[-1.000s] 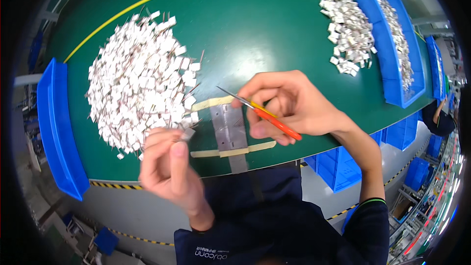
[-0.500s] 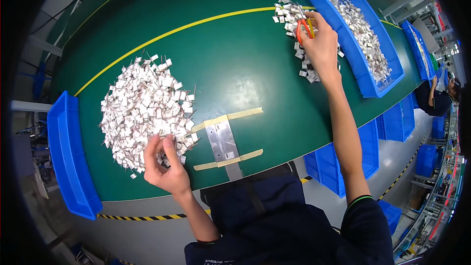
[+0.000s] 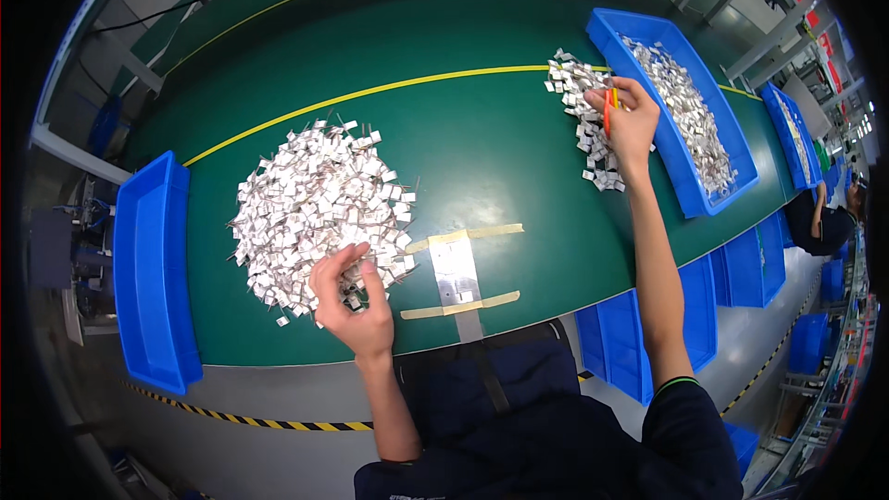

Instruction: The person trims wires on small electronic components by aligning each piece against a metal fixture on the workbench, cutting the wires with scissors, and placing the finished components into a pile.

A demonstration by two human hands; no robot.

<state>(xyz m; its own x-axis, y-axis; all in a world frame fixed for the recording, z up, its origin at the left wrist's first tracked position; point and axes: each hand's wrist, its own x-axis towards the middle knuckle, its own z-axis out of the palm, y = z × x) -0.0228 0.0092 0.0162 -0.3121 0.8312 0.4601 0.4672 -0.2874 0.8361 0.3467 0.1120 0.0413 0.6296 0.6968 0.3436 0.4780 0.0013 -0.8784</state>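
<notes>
A large heap of small white pieces with thin leads lies on the green table to the left. My left hand hovers at its near right edge, fingers curved and thumb apart, with nothing visible between them. Farther off to the right, my right hand is closed around small pliers with orange and yellow handles; their jaws are hard to make out. Beneath that hand spreads a smaller pile of the same white pieces. A flat metal plate is fixed to the table between the heaps with masking-tape strips.
A blue bin partly filled with white pieces stands right of the small pile. Another blue bin, its inside bare, is at the left edge. More blue bins sit below the table's right edge. A co-worker is at the far right.
The whole view has shifted, so the table sits lower and farther right in the picture. The pliers have turned slightly in my right hand. My left hand stays by the large heap.
</notes>
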